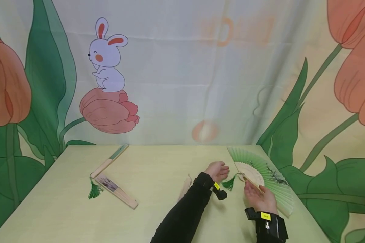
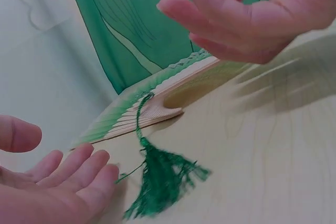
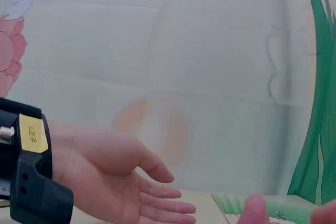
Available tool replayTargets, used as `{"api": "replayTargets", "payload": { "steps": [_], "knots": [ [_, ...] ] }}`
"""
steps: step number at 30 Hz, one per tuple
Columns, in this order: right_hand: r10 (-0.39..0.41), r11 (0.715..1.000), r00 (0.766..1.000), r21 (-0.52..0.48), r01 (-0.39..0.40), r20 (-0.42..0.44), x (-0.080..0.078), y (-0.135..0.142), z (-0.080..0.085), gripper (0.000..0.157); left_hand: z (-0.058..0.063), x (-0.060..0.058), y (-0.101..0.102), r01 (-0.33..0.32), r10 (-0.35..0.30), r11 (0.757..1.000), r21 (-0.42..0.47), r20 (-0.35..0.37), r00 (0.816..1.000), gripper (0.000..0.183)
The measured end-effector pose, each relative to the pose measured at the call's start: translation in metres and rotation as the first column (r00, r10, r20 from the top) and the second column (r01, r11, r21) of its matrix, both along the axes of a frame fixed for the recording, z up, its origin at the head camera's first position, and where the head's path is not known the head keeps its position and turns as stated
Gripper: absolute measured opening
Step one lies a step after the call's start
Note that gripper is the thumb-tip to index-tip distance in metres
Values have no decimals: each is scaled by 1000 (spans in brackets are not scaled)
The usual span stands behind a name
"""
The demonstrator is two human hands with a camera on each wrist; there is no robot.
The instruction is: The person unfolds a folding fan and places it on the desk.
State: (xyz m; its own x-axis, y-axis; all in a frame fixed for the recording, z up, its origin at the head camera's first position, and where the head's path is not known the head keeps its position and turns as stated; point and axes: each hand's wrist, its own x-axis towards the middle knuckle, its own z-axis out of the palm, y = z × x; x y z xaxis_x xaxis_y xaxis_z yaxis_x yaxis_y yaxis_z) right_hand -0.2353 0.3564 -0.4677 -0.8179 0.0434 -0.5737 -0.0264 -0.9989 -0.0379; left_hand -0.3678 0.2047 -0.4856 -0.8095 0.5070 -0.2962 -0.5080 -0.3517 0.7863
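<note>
A green folding fan lies spread on the right of the table, its pale ribs meeting near a dark green tassel. My left hand is left of the fan, fingers extended, palm turned toward the tassel, holding nothing. In the left wrist view its fingertips are right at the tassel's strands. My right hand is at the fan's near edge, overlapping it in the head view. Its fingers are loosely bent with nothing between them, and in the left wrist view the hand casts a shadow on the table.
Two folded fans, one upper and one lower, meet at an angle on the left, with a green tassel at their corner. Another pale folded piece lies partly behind my left forearm. A printed curtain hangs behind the table.
</note>
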Motion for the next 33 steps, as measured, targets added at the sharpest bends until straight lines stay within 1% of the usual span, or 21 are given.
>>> {"api": "replayTargets", "payload": {
  "steps": [2,3,5,7,9,10,12,13,15,17,19,21,22,23,25,27,29,30,31,32,33],
  "knots": [
    [43,995,999,89,-43,-5,-1,-9,4,54,3,-3,-10,-3,2,1000,-20,-31,1000,54],
    [73,988,997,140,-70,-10,-2,-14,5,56,5,-5,-15,-8,6,1000,-30,-49,999,53],
    [129,965,992,233,-122,-11,-4,-22,8,58,8,-9,-26,-16,11,999,-50,-88,996,52],
    [187,928,982,330,-171,-15,-6,-29,10,53,13,-12,-37,-21,12,997,-73,-129,992,50],
    [238,878,971,429,-211,-11,-8,-36,12,40,18,-15,-48,-29,13,995,-95,-167,986,47],
    [261,848,965,480,-227,-4,-10,-40,13,32,20,-17,-54,-28,5,993,-117,-190,982,45],
    [305,778,952,575,-254,7,-13,-48,14,20,25,-18,-66,-26,-17,985,-171,-245,969,41],
    [325,742,946,616,-264,15,-14,-52,15,17,27,-18,-73,-25,-34,979,-204,-277,960,39],
    [362,659,932,697,-282,35,-18,-60,17,16,30,-19,-86,-21,-80,958,-286,-336,938,36],
    [390,579,919,763,-289,53,-21,-70,17,18,30,-19,-101,-16,-139,930,-367,-393,909,33],
    [404,494,912,820,-288,76,-25,-80,15,20,30,-19,-116,-6,-210,897,-443,-437,875,32],
    [419,398,903,873,-281,99,-27,-90,12,23,29,-17,-131,-3,-278,860,-510,-474,836,31],
    [428,346,897,897,-276,111,-27,-95,11,25,29,-15,-139,-3,-307,844,-536,-487,818,32],
    [438,287,890,918,-272,127,-28,-100,10,26,29,-14,-147,-5,-332,829,-559,-500,800,33],
    [456,169,875,949,-265,163,-28,-111,8,26,30,-11,-161,-6,-372,806,-592,-513,774,33],
    [485,63,853,965,-256,194,-28,-122,8,25,32,-7,-173,-9,-402,786,-618,-521,753,33],
    [525,-41,819,968,-247,231,-28,-133,7,23,33,-4,-183,-6,-444,761,-649,-528,724,32],
    [543,-93,801,966,-240,251,-28,-138,7,22,33,-3,-188,-12,-475,741,-672,-537,697,31],
    [561,-139,783,964,-229,267,-28,-143,6,21,32,-2,-192,-30,-512,715,-698,-554,657,29],
    [578,-183,766,960,-214,281,-27,-147,6,19,31,0,-196,-55,-557,682,-730,-566,608,27],
    [591,-224,751,954,-199,296,-27,-152,5,18,32,3,-200,-84,-601,647,-758,-575,554,25]
  ]
}}
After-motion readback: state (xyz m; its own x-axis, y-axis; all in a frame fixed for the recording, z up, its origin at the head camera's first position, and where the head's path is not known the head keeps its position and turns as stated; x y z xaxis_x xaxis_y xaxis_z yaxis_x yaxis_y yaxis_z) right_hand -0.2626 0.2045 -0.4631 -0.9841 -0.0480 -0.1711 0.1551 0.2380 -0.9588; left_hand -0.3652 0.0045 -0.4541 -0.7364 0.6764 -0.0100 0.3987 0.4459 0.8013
